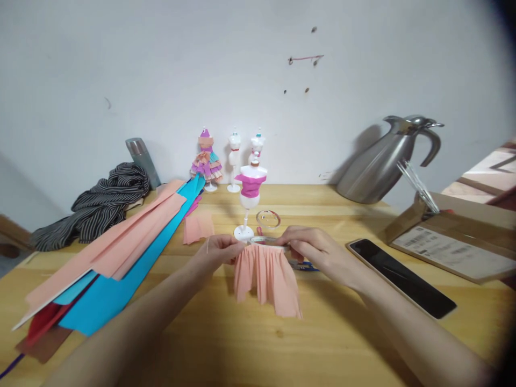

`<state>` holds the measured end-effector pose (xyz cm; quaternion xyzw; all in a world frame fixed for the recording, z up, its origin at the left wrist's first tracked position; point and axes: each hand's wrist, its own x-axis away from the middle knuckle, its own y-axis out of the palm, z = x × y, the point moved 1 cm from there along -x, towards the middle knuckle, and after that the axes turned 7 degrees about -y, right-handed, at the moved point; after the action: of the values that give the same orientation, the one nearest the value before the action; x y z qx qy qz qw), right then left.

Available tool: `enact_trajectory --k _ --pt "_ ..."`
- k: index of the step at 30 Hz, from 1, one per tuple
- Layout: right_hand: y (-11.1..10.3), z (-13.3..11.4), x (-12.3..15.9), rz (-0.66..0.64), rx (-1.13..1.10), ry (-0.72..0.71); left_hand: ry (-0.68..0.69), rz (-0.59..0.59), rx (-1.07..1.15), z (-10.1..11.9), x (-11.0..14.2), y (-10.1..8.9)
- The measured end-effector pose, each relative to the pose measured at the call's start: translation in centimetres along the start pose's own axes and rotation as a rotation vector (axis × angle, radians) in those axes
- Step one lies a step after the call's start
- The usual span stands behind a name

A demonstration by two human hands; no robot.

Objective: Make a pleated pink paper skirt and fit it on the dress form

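A gathered peach doll skirt with a pale band along its top hangs between my hands, just above the table. My left hand pinches the band's left end. At the other end, the fingers of my right hand are closed on the band. Right behind the skirt stands a small white mannequin on a round base, with a magenta top wrapped around it. Blue-handled scissors lie partly hidden under my right hand. Beyond the band lies a clear ring-shaped item, perhaps a tape roll.
Peach and blue paper sheets lie at left beside a striped cloth and a flask. More small mannequins line the wall. At right are a phone, a cardboard box and a metal jug.
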<state>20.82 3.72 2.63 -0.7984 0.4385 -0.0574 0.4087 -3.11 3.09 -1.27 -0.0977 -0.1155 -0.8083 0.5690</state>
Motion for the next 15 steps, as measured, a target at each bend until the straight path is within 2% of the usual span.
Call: enact_trajectory --k 4,8,15 --pt "0.3 0.3 0.0 0.023 0.041 -0.016 0.019 0.068 -0.039 0.0 -0.3 0.0" --pt "0.7 0.2 -0.1 -0.012 0.042 -0.007 0.062 0.178 -0.139 -0.6 -1.0 -0.1" --pt "1.0 -0.4 -0.2 -0.041 0.121 0.015 0.109 0.195 -0.183 -0.4 -0.6 0.3"
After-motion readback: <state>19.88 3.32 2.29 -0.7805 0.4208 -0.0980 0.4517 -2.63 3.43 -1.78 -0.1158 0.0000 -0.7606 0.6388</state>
